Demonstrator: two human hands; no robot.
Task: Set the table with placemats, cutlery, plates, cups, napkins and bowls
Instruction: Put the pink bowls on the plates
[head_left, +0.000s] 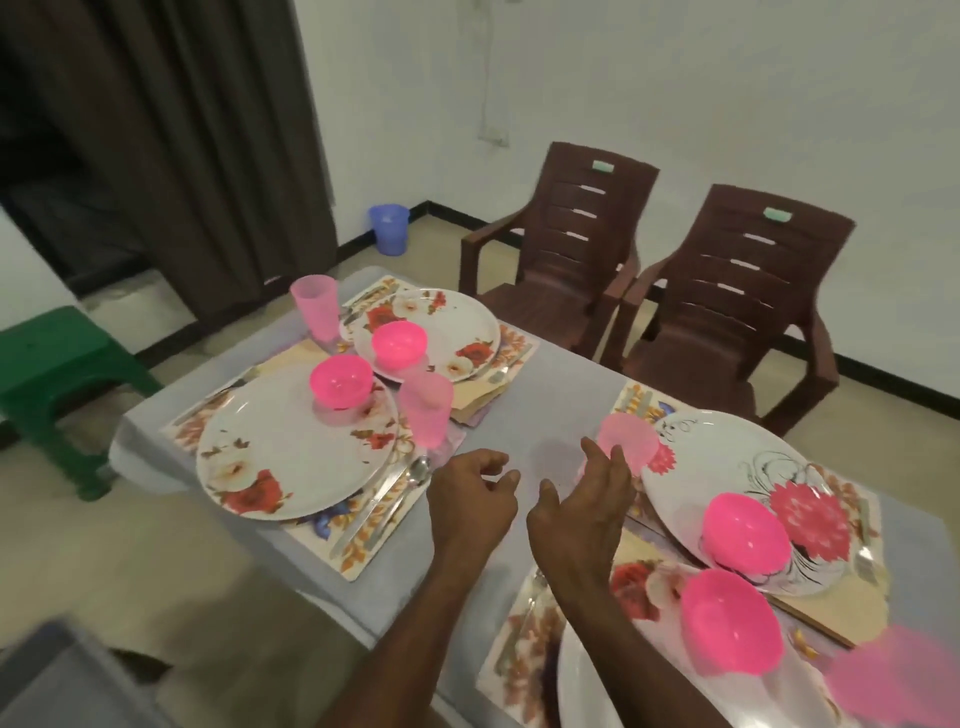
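Note:
Several place settings lie on a grey-clothed table (550, 400). Each has a floral placemat, a white flowered plate and a bright pink bowl. The near-left plate (291, 457) carries a pink bowl (340, 382), with a pale pink cup (425, 415) and cutlery (395, 486) at its right. My left hand (470, 493) hovers over the table's middle with loosely curled fingers, holding nothing. My right hand (584, 501) is beside it, fingers relaxed, just short of a pale pink cup (626, 439) that stands by the right plate (727, 483).
Two brown plastic chairs (717, 312) stand beyond the table's far side. A green stool (57, 374) sits at the left, a blue bucket (388, 228) in the corner. A dark curtain hangs at the back left. A grey surface shows at the bottom left.

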